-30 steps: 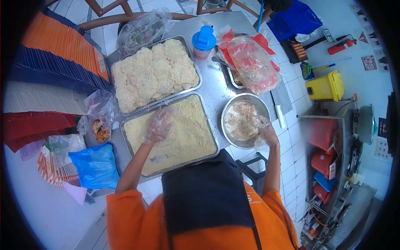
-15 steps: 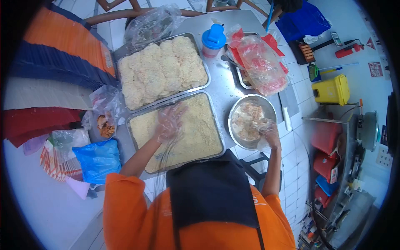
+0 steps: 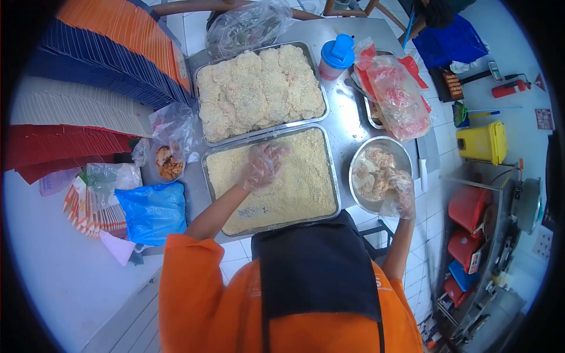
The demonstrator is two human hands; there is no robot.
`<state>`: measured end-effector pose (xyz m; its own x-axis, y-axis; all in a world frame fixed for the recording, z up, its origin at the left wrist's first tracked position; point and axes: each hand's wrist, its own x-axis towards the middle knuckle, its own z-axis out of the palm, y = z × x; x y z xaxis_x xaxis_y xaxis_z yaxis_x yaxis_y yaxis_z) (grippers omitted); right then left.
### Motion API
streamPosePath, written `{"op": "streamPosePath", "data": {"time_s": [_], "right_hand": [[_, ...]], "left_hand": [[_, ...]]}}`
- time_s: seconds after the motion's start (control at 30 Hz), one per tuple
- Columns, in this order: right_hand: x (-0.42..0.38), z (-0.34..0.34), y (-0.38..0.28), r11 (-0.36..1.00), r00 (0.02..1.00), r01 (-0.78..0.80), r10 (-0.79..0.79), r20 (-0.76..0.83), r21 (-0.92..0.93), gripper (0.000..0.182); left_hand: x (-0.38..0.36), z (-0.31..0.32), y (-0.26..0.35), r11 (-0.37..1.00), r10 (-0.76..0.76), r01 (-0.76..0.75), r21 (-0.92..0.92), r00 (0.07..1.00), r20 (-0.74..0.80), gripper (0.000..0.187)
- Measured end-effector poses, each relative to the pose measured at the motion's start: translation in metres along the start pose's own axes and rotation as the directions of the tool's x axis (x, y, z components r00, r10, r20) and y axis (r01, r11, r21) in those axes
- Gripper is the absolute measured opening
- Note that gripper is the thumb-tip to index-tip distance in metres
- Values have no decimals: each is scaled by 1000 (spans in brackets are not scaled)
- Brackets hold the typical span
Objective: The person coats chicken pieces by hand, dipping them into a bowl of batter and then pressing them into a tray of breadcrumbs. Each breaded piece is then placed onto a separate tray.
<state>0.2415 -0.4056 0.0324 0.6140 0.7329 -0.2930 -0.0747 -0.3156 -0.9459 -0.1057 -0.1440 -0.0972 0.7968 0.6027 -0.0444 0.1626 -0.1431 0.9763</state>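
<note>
The left hand, in a clear plastic glove, lies palm down on the crumbs in the near tray, a steel tray at the centre of the frame. Its fingers are spread apart and press flat on the crumb layer; whether anything lies under them cannot be told.

The right hand, also gloved, is at the right rim of the metal bowl, right of centre. Its fingers curl together around a pale wet piece of meat at the bowl's near side. More pieces in batter fill the bowl.

Just above the near tray, touching it edge to edge, stands a second tray heaped with breaded pieces. To its right on the steel worktop stands a cup with a blue lid, and right of that a clear bag with red contents rests over another steel pan. A knife with a white handle lies just right of the bowl.

Left of the trays sit a small clear bag of browned scraps, a blue plastic bag and, filling the upper left of the frame, rows of stacked flat cartons in orange, dark blue, white and red. A yellow bin stands on the tiled floor at the right.
</note>
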Motion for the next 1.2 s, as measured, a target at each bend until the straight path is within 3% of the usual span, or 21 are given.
{"op": "streamPosePath", "data": {"time_s": [0.03,0.1,0.13,0.2,0.3,0.33,0.4,0.43,0.47,0.5,0.53,0.6,0.63,0.7,0.73,0.8,0.93,1.03,1.1,1.13,1.2], "right_hand": [[1,-2,5,999,999,9,-8,-36,39,30],[1,-2,10,998,997,-21,26,-78,63,30],[-1,0,10,995,991,-52,62,-115,88,31],[-3,2,6,992,988,-94,104,-118,88,33],[-9,14,5,981,994,28,-7,-112,190,35],[-10,15,6,979,995,7,13,-98,202,36],[-9,14,6,976,996,6,13,-88,217,38],[-8,14,7,972,997,9,9,-75,236,39],[-9,13,9,967,998,7,8,-59,253,40],[-10,12,9,966,998,14,0,-55,259,40],[-10,11,10,969,999,21,-12,-39,245,41],[-8,10,14,971,1000,29,-30,0,237,42],[-5,9,19,987,998,57,-58,2,149,44],[0,9,32,990,994,111,-112,8,92,49],[1,8,39,988,993,116,-119,19,102,49],[3,8,46,997,995,48,-54,-86,-68,54],[2,10,51,995,984,-90,82,-157,-46,57],[9,3,62,970,983,-144,118,-138,-194,58],[8,0,63,930,994,-79,46,-100,-358,55],[12,-3,73,931,995,-77,47,-94,-356,55],[21,-5,92,950,994,-32,-3,-111,-310,54]], "left_hand": [[1,0,-4,999,3,-3,-40,1000,-14,40],[0,0,0,877,144,-140,460,989,26,38],[2,-1,9,774,181,-169,610,983,43,37],[4,-3,20,599,211,-166,783,977,46,35],[-1,-7,26,382,249,-132,914,968,36,33],[-7,-7,17,378,255,-140,915,966,42,33],[-11,-14,-1,498,458,-2,867,850,-261,32],[-13,-18,23,491,471,-10,871,844,-256,32],[-23,-23,49,478,223,220,851,906,-360,32],[-30,-26,68,402,-34,440,803,884,-466,32],[-35,-30,65,396,-28,445,803,880,-474,32],[-49,-38,47,402,-419,685,607,727,-544,49],[-56,-45,27,394,-413,696,601,718,-561,49],[-65,-57,9,539,-402,486,688,866,-297,66],[-64,-62,15,530,-399,493,689,863,-311,66],[-52,-64,36,489,-674,463,739,738,-16,77],[-57,-44,70,375,-564,432,820,808,-168,78],[-63,-35,110,482,-447,446,754,865,-227,73],[-66,-32,130,479,-256,211,852,962,-94,64],[-69,-35,125,475,-259,216,853,961,-99,64],[-74,-45,105,719,-160,254,647,966,-201,57]]}}
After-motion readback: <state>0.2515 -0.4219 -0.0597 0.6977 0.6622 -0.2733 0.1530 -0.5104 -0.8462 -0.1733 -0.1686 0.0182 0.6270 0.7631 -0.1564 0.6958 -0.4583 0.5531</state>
